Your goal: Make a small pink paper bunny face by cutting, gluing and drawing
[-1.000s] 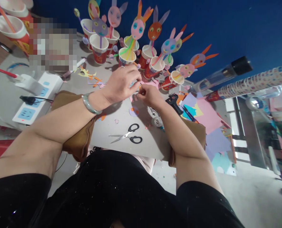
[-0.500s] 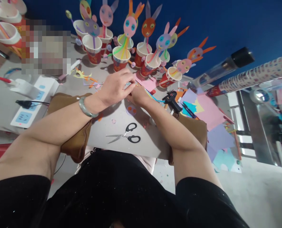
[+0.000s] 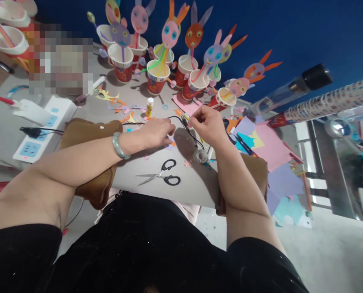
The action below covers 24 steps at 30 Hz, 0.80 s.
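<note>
1. At the far left of my feed, the power strip (image 3: 43,128) sat beside the bench seat's edge of things, probably so that leads could reach the bench (image 3: 193,181).
2. A brown pad (image 3: 91,132) lay under the left forearm, likely as cushioning against the edge.
3. Paper cups (image 3: 157,83) with animal heads stood along the back, I judged to leave the front free for handwork.
4. The glue stick (image 3: 150,108) stood upright just beyond the left hand, seemingly for easy reach.
5. The left hand (image 3: 155,132) rested low, fingers bent downward; I couldn't tell whether they gripped anything.
6. The scissors (image 3: 158,175) lay nearest the body, blades parted and pointing left, handles rightward, perhaps to suit a right-handed pickup.
7. The lavender disc (image 3: 170,142) with orange spots lay on the bench, partly covered by the left fingers.
8. The black cable (image 3: 177,118) curved between the hands.
9. The right hand (image 3: 210,124) was raised, thumb and forefinger drawn close beside the cable; whether they pinched it I couldn't tell.
10. The tape roll (image 3: 201,156) lay flat below it, presumably handy there.
</note>
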{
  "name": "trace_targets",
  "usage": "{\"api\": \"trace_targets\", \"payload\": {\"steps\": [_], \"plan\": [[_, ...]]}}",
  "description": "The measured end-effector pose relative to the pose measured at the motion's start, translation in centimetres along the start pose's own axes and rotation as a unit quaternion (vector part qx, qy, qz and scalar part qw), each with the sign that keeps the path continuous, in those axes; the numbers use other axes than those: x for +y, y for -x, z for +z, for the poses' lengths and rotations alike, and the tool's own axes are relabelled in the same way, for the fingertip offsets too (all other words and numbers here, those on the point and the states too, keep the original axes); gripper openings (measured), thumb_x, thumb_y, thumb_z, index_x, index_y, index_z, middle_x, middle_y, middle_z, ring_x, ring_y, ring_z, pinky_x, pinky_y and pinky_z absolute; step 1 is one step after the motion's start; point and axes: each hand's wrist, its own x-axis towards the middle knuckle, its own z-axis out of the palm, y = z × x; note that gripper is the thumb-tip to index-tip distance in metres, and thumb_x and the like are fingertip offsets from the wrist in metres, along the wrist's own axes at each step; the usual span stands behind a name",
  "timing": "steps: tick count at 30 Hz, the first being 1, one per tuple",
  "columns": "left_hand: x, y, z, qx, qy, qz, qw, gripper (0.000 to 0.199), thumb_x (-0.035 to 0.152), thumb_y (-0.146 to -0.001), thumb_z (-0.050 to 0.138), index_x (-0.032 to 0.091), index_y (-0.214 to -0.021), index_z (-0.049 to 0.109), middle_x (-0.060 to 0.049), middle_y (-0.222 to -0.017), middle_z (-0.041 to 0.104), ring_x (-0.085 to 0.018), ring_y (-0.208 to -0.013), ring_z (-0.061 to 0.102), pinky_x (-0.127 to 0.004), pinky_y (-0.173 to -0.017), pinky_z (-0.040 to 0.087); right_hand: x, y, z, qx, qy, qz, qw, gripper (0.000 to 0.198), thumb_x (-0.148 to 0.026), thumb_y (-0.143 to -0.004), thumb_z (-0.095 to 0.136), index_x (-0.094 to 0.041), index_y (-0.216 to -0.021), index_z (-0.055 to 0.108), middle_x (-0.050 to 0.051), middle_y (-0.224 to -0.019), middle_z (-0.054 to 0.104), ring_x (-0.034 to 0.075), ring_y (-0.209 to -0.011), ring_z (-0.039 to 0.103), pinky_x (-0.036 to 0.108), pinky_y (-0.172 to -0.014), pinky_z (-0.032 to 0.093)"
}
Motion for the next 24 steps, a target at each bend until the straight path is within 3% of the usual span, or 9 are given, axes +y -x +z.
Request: {"api": "trace_targets", "payload": {"steps": [5,10,15,19,24], "plan": [[1.3,0.2,0.1,-0.07,-0.01,-0.012,0.997,0.029,0.031,-0.093,0.064,0.014,-0.115,0.069,-0.015,-0.125,0.064,-0.025,-0.099,0.064,-0.033,-0.075,0.044,0.7,0.7,-0.1,0.014,-0.113,0.006,0.993,0.011,-0.016,-0.075,0.065,-0.023,-0.07,0.057,-0.003,-0.061,0.064,0.011,-0.052,0.052,0.029,-0.053,0.043],[0.9,-0.4,0.9,-0.066,0.04,-0.003,0.997,0.023,0.027,-0.091,0.065,0.011,-0.108,0.068,-0.016,-0.121,0.062,-0.027,-0.11,0.061,-0.034,-0.089,0.047,1.5,0.4,-0.2,0.002,-0.205,0.014,0.979,0.018,-0.023,-0.075,0.076,-0.024,-0.076,0.058,-0.004,-0.063,0.064,0.012,-0.052,0.059,0.029,-0.052,0.051],[0.2,-0.9,1.9,-0.052,0.078,0.011,0.996,0.015,0.021,-0.086,0.064,0.016,-0.1,0.064,-0.01,-0.104,0.067,-0.024,-0.097,0.061,-0.034,-0.082,0.045,1.9,0.3,-0.4,0.003,-0.221,0.019,0.975,0.023,-0.027,-0.074,0.084,-0.023,-0.088,0.066,-0.003,-0.071,0.065,0.014,-0.059,0.065,0.032,-0.06,0.059],[0.2,-0.6,1.6,-0.06,0.111,-0.009,0.992,0.029,0.02,-0.084,0.062,0.017,-0.113,0.06,-0.007,-0.096,0.068,-0.021,-0.085,0.06,-0.032,-0.074,0.041,2.0,0.3,-0.3,0.011,-0.225,0.014,0.974,0.025,-0.029,-0.073,0.086,-0.022,-0.09,0.07,-0.003,-0.073,0.067,0.014,-0.062,0.067,0.033,-0.065,0.062],[0.0,-0.2,1.0,-0.069,0.066,-0.007,0.995,0.031,0.029,-0.088,0.062,0.013,-0.115,0.063,-0.012,-0.105,0.067,-0.025,-0.096,0.06,-0.036,-0.083,0.043,1.9,0.2,0.2,0.014,-0.233,-0.001,0.972,0.023,-0.035,-0.073,0.087,-0.023,-0.081,0.069,-0.003,-0.07,0.068,0.014,-0.062,0.066,0.034,-0.066,0.061]]}}
